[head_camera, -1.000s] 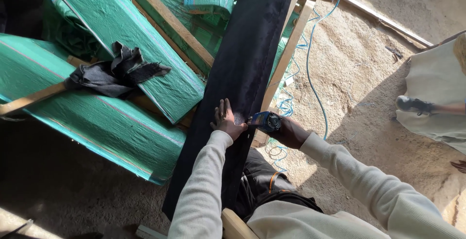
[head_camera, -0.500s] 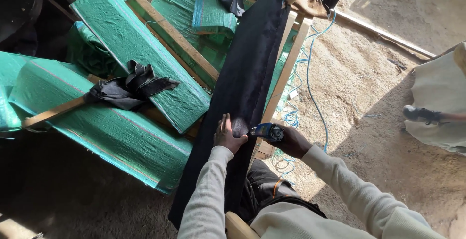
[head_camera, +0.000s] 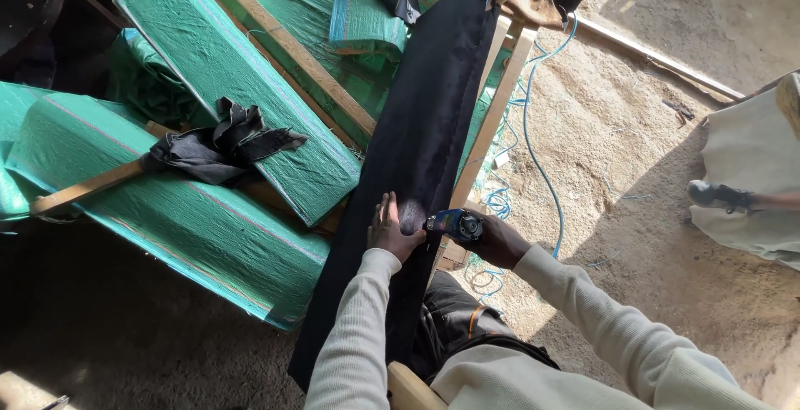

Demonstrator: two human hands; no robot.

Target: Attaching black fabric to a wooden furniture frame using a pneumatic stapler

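**Stapling black cloth along a wooden frame**

Head view: a long strip of black fabric (head_camera: 425, 127) lies stretched over a slanted wooden frame (head_camera: 492, 118), running from the top middle down toward the person's lap. The left hand (head_camera: 390, 231) lies flat on the fabric near its lower end, fingers spread and pressing the cloth against the frame. Just beside it, at the fabric's right edge, the right hand (head_camera: 498, 242) is closed around one blue staple gun (head_camera: 454, 224), its nose touching the cloth where it meets the frame's rail. The two hands are close together, the tool between them.

One blue air hose (head_camera: 533, 147) trails from the tool up along the frame's right side and lies in loops on the sandy floor (head_camera: 617, 152). Left of the frame lean several green cushions (head_camera: 208, 85), at least three, though their full number cannot be told. One crumpled black rag (head_camera: 221, 142) lies across them on a wooden slat (head_camera: 83, 189). At the right edge, another person's shoe (head_camera: 718, 197) shows.
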